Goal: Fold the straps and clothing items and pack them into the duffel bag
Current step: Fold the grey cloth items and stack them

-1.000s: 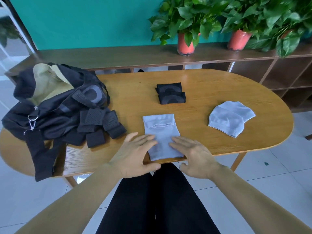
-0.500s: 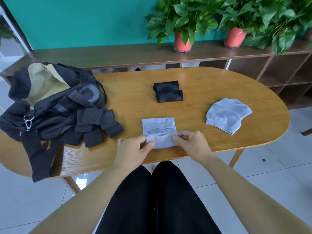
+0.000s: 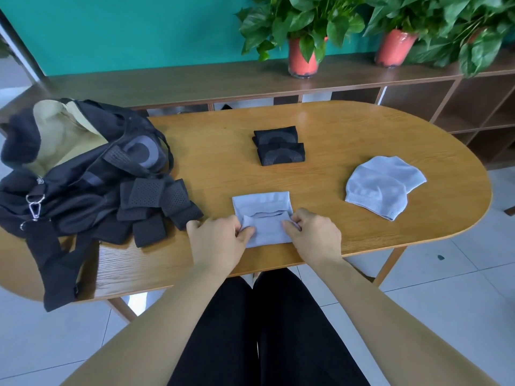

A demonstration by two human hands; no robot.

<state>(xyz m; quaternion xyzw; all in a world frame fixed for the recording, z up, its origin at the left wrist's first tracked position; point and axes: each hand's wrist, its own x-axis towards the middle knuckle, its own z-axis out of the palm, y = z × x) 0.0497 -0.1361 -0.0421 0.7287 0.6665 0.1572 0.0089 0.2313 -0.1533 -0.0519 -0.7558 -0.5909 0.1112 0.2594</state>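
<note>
A light blue cloth piece [image 3: 264, 215] lies near the front edge of the wooden table [image 3: 348, 140], its near half folded up over the far half. My left hand [image 3: 217, 243] pinches the fold's left corner and my right hand [image 3: 312, 235] pinches its right corner. The open black duffel bag [image 3: 69, 162] with a tan lining sits at the table's left end. Black perforated straps [image 3: 156, 207] lie bunched against the bag. Two folded black pieces [image 3: 278, 146] rest mid-table. A second light blue piece [image 3: 381, 185] lies to the right.
A long black bag strap [image 3: 55, 260] hangs over the table's front left edge. Behind the table runs a low wooden shelf [image 3: 195, 79] with two potted plants [image 3: 303, 32] [image 3: 395, 37]. My legs in black trousers are under the table's front edge.
My hands, first flat on the light blue cloth, took its near edge and folded it away from me over the far half. The fold has moved further up.
</note>
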